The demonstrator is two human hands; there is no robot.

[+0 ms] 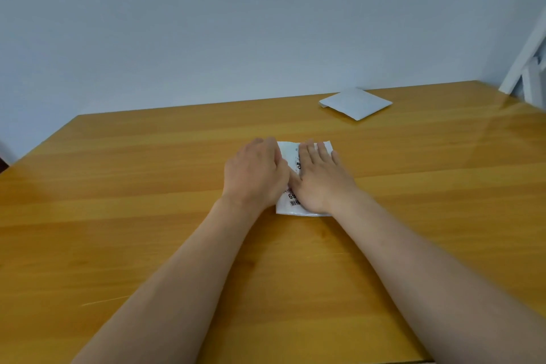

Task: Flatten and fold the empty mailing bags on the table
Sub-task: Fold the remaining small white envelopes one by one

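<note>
A small white mailing bag point(289, 151) with a printed label lies folded on the wooden table point(133, 186), at the centre. My right hand point(320, 179) lies flat on its right half, fingers straight and pointing away from me. My left hand point(254, 173) rests on the bag's left edge; its fingertips are hidden from me. Most of the bag is covered by the two hands. A second white mailing bag point(356, 103), folded flat into a square, lies at the far right of the table.
A plain pale wall point(236, 23) runs along the table's far edge. White slanted boards point(529, 68) lean at the far right corner. The table's left edge shows at the far left.
</note>
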